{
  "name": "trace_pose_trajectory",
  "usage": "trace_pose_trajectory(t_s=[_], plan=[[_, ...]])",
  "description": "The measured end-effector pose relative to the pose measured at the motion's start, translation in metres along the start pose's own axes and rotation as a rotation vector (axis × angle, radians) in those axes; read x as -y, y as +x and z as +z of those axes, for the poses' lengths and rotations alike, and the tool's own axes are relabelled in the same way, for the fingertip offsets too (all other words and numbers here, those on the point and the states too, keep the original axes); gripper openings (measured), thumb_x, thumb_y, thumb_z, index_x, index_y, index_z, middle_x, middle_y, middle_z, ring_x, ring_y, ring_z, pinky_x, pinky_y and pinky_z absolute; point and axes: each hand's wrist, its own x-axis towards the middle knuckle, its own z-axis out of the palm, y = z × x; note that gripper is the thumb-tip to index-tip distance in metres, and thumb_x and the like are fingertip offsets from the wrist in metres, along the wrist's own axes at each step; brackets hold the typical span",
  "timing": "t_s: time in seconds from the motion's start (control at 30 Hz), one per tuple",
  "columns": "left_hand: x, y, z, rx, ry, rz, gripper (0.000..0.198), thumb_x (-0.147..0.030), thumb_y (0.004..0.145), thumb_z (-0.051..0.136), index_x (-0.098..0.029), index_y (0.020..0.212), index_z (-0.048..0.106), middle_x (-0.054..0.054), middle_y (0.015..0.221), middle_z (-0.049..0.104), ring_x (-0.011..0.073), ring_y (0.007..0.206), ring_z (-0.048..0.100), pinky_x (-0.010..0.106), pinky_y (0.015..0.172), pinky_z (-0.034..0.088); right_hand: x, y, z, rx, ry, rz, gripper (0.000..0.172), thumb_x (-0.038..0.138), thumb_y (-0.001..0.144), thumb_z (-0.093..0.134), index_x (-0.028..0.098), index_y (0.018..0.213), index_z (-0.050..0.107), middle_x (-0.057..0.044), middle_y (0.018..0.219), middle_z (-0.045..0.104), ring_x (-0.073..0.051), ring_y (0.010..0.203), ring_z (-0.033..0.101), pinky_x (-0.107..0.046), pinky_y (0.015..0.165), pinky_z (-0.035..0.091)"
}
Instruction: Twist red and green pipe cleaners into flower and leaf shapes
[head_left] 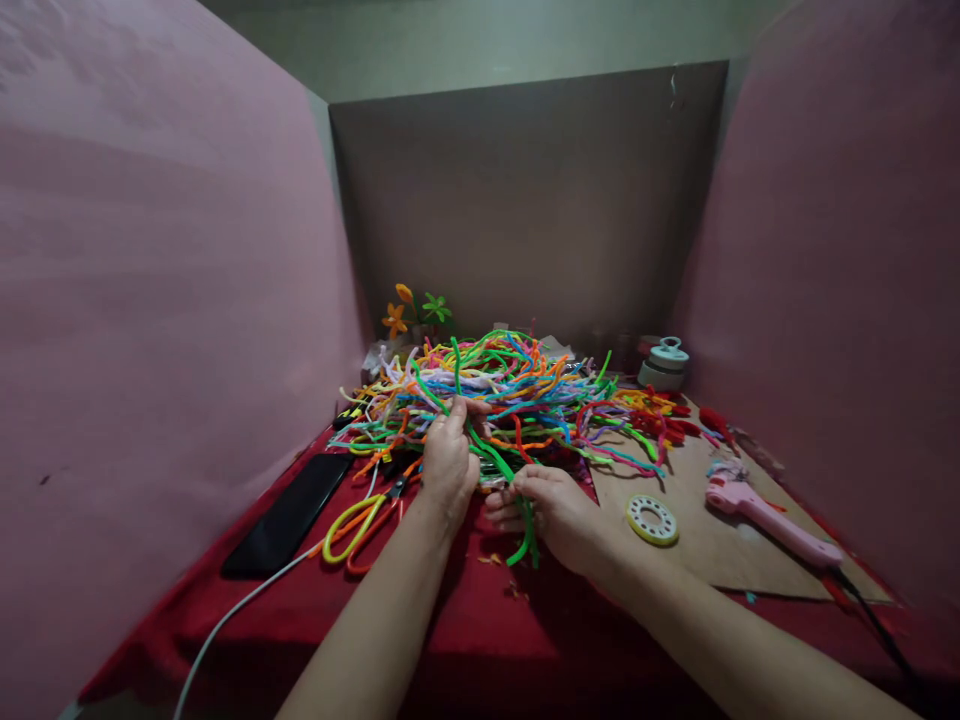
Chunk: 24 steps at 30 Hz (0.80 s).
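Green pipe cleaners stretch between my two hands, above the front of a large tangled pile of multicoloured pipe cleaners. My left hand is closed on their upper part, with two green ends sticking up past the thumb. Lower and to the right, my right hand pinches the same green strands between thumb and fingers. Their lower ends hang below that pinch, over the red cloth. Just left of my left forearm lie scissors with yellow and orange-red handles.
A black phone and a white cable lie at left on the red cloth. At right, cardboard bears a tape roll and a pink glue gun. Pipe-cleaner flowers and a pale green-lidded container stand behind.
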Motion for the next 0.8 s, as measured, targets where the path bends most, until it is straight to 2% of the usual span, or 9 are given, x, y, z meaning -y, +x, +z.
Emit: trace_pose_trajectory(t_s=[0.07, 0.13, 0.2, 0.3, 0.4, 0.5, 0.7, 0.8], plan=[[-0.001, -0.001, 0.001, 0.013, -0.016, -0.001, 0.022, -0.028, 0.082, 0.053, -0.015, 0.064, 0.05, -0.002, 0.055, 0.052, 0.0062, 0.045, 0.047, 0.018, 0.044, 0.037, -0.002, 0.001, 0.002, 0.004, -0.014, 0.025, 0.016, 0.027, 0.067, 0.055, 0.017, 0.07, 0.043, -0.001, 0.06, 0.061, -0.01, 0.041, 0.051, -0.023, 0.043, 0.039], [-0.003, -0.001, 0.0, 0.021, -0.033, -0.009, 0.023, -0.033, 0.082, 0.054, -0.017, 0.067, 0.048, -0.005, 0.051, 0.044, 0.0048, 0.038, 0.038, 0.018, 0.037, 0.031, -0.004, 0.003, 0.003, -0.025, -0.082, 0.003, 0.017, 0.031, 0.072, 0.052, 0.019, 0.073, 0.041, 0.002, 0.055, 0.057, -0.006, 0.034, 0.04, -0.018, 0.034, 0.027], [-0.006, 0.0, -0.002, 0.017, -0.058, -0.017, 0.027, -0.04, 0.08, 0.055, -0.018, 0.068, 0.046, -0.008, 0.048, 0.037, 0.0035, 0.033, 0.028, 0.017, 0.032, 0.023, -0.003, 0.003, 0.003, -0.043, -0.147, -0.004, 0.018, 0.033, 0.076, 0.05, 0.02, 0.074, 0.038, 0.006, 0.05, 0.051, -0.004, 0.031, 0.027, -0.015, 0.032, 0.016], [-0.012, 0.002, -0.004, -0.002, -0.09, -0.023, 0.032, -0.045, 0.078, 0.056, -0.018, 0.068, 0.042, -0.009, 0.048, 0.032, 0.0026, 0.032, 0.024, 0.017, 0.03, 0.017, -0.001, 0.003, 0.002, -0.007, -0.185, 0.085, 0.017, 0.033, 0.077, 0.05, 0.021, 0.074, 0.038, 0.01, 0.045, 0.04, -0.003, 0.031, 0.016, -0.016, 0.033, 0.008], [-0.017, 0.006, -0.005, -0.033, -0.093, -0.011, 0.035, -0.047, 0.077, 0.056, -0.018, 0.065, 0.039, -0.01, 0.046, 0.028, 0.0018, 0.031, 0.021, 0.016, 0.029, 0.015, 0.003, -0.001, 0.002, 0.079, -0.192, 0.143, 0.015, 0.032, 0.076, 0.052, 0.021, 0.075, 0.042, 0.011, 0.044, 0.03, -0.003, 0.033, 0.013, -0.017, 0.034, 0.006], [-0.022, 0.01, -0.006, -0.068, -0.089, 0.03, 0.035, -0.047, 0.078, 0.055, -0.018, 0.065, 0.04, -0.011, 0.044, 0.026, 0.0018, 0.029, 0.018, 0.016, 0.029, 0.014, 0.006, -0.006, 0.001, 0.126, -0.198, 0.14, 0.016, 0.034, 0.076, 0.053, 0.019, 0.076, 0.048, 0.011, 0.045, 0.023, -0.003, 0.035, 0.011, -0.018, 0.034, 0.006], [-0.034, 0.022, -0.009, -0.082, -0.066, 0.181, 0.034, -0.044, 0.074, 0.061, -0.017, 0.067, 0.042, -0.011, 0.044, 0.027, 0.0012, 0.03, 0.02, 0.016, 0.03, 0.014, 0.007, -0.004, -0.008, 0.206, -0.175, 0.151, 0.018, 0.035, 0.077, 0.055, 0.018, 0.08, 0.052, 0.011, 0.045, 0.019, -0.004, 0.036, 0.008, -0.018, 0.034, 0.006], [-0.038, 0.03, -0.01, -0.12, -0.055, 0.187, 0.032, -0.043, 0.077, 0.058, -0.018, 0.066, 0.042, -0.011, 0.041, 0.026, 0.0017, 0.028, 0.02, 0.016, 0.029, 0.013, 0.01, 0.001, -0.015, 0.311, -0.11, 0.198, 0.018, 0.034, 0.08, 0.053, 0.016, 0.082, 0.054, 0.011, 0.045, 0.018, -0.004, 0.037, 0.006, -0.019, 0.035, 0.007]])
